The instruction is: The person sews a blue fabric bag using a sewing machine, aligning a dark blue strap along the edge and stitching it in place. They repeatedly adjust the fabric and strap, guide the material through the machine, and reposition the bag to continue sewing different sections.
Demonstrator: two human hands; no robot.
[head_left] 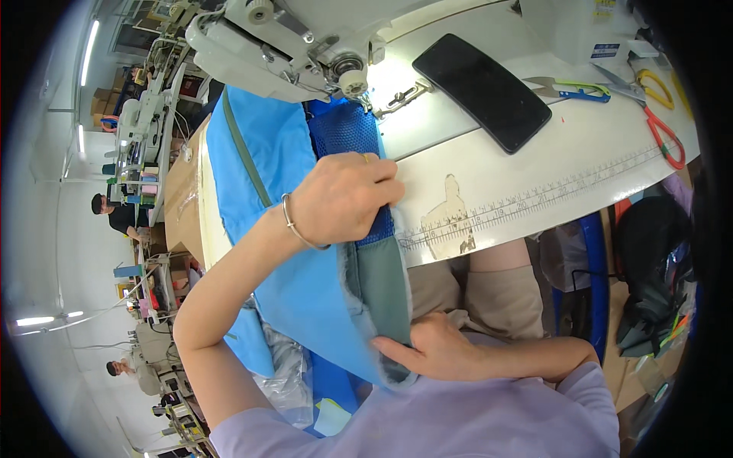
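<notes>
A light blue fabric piece [305,298] runs from under the sewing machine [305,46] down over my lap. It has a dark blue mesh part [345,131], a grey-green panel [384,286] along its right edge, and an olive strip [243,149]. My left hand [340,195] has its fingers curled on the mesh near that edge, below the presser foot [368,103]. Lower down, my right hand [435,347] grips the grey-green edge, thumb over the fabric; its other fingers are partly hidden. The needle point is too small to make out.
A black phone [482,91] lies on the white machine table [504,187], which has a printed ruler along its front. Thread snips [573,90] and red-and-yellow-handled scissors [660,126] lie at the far right. Clear plastic [289,374] is below the fabric. Other people work at left.
</notes>
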